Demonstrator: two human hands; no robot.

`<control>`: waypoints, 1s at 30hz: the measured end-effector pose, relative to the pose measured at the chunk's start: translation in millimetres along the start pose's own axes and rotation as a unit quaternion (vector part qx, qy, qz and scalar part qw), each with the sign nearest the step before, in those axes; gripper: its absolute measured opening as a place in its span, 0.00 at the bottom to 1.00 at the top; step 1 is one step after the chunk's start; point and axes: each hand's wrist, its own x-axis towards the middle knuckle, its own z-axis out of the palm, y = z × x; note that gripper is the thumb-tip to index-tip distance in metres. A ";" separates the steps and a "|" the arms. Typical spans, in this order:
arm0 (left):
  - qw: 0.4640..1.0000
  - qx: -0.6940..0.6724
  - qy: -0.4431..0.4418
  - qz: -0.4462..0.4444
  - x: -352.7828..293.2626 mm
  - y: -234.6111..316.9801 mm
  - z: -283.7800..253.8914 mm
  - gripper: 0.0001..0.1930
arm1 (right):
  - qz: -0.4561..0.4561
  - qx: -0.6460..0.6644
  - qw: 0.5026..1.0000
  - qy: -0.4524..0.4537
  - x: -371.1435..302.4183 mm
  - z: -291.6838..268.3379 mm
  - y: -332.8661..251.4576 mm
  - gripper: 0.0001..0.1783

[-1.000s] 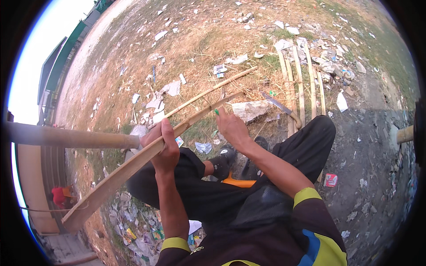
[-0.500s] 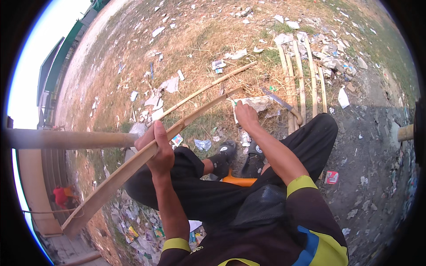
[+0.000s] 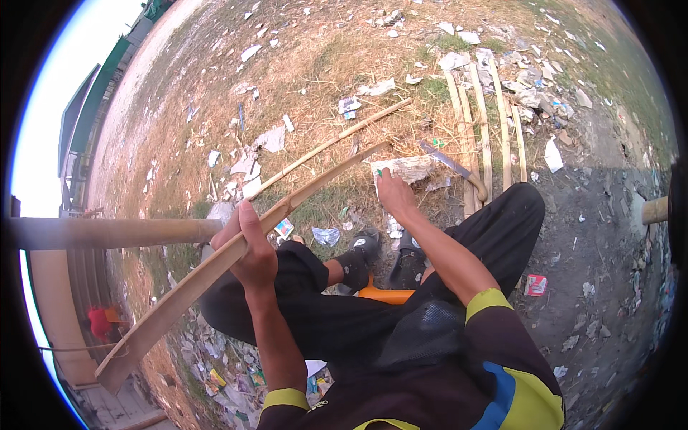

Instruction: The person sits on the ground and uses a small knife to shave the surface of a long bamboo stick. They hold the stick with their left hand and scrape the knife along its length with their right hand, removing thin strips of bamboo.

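Note:
My left hand (image 3: 252,252) is wrapped round a long split bamboo strip (image 3: 188,299), which slants from the lower left up toward the middle. The strip's wide end is at the lower left, and it narrows toward its far tip. Just below that tip is my right hand (image 3: 393,192), fingers closed. A tiny bit of green shows at its fingertips; what it holds, if anything, I cannot make out. A knife (image 3: 453,163) with a curved wooden handle lies on the ground to the right of my right hand.
Several bamboo strips (image 3: 504,122) lie side by side at the far right. Another thin bamboo piece (image 3: 330,147) lies beyond the held strip. A thick bamboo pole (image 3: 115,233) juts in from the left. Litter covers the dry grass. Something orange (image 3: 383,292) sits between my legs.
The held strip and my left hand have shifted very slightly to the left. My right hand stays near the strip's far tip, fingers closed.

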 end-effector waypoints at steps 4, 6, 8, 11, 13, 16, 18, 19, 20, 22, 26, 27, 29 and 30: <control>0.992 -0.030 0.009 -0.123 -6.3 -1.9 1.3 0.20 | -0.067 0.098 0.993 0.020 -15.1 -15.5 -46.1 0.15; 0.991 -0.027 0.011 -0.129 -6.1 1.7 3.2 0.20 | -0.091 0.115 0.988 0.040 -9.7 -5.3 -51.7 0.14; 0.992 -0.015 0.018 -0.127 -7.6 1.3 3.7 0.20 | -0.070 0.070 0.994 0.033 -5.3 -0.9 -52.3 0.13; 0.979 -0.056 0.022 -0.197 -6.7 -12.0 -2.7 0.19 | -0.054 0.055 0.997 0.014 -0.6 3.6 -60.0 0.11; 0.978 -0.056 0.030 -0.198 -11.1 -15.9 -3.7 0.19 | -0.044 0.025 0.999 -0.007 -3.4 3.4 -65.3 0.10; 0.991 -0.010 0.036 -0.128 -5.2 -7.6 2.2 0.20 | 0.037 -0.048 0.998 -0.036 2.3 15.1 -27.4 0.10; 0.994 0.005 0.016 -0.108 -6.2 0.8 3.2 0.20 | 0.120 -0.042 0.991 -0.046 1.5 36.5 40.1 0.11; 0.993 -0.003 0.007 -0.119 -8.0 0.5 -1.1 0.20 | 0.127 -0.031 0.991 -0.043 -0.3 37.8 45.6 0.12; 0.991 -0.015 0.000 -0.136 -7.2 -1.1 0.3 0.20 | 0.122 -0.017 0.992 -0.011 6.4 28.4 32.4 0.12; 0.985 -0.038 0.009 -0.170 -11.0 -1.1 -4.8 0.20 | 0.123 0.001 0.992 0.012 -17.6 10.2 -5.0 0.12; 0.988 -0.020 0.009 -0.153 -7.5 -14.1 0.3 0.19 | -0.016 0.162 0.986 0.032 -10.5 -10.8 -48.9 0.15; 0.994 0.010 0.017 -0.109 -7.5 -15.9 0.6 0.19 | -0.037 0.154 0.987 0.028 -8.0 -9.3 -57.5 0.15; 0.993 0.017 0.014 -0.117 -8.3 -18.0 -2.3 0.18 | -0.079 0.133 0.988 0.018 -6.0 -6.8 -66.2 0.15; 0.986 -0.016 0.003 -0.164 -6.7 -17.0 -1.0 0.18 | -0.030 0.100 0.994 0.012 -0.6 -0.6 -50.1 0.15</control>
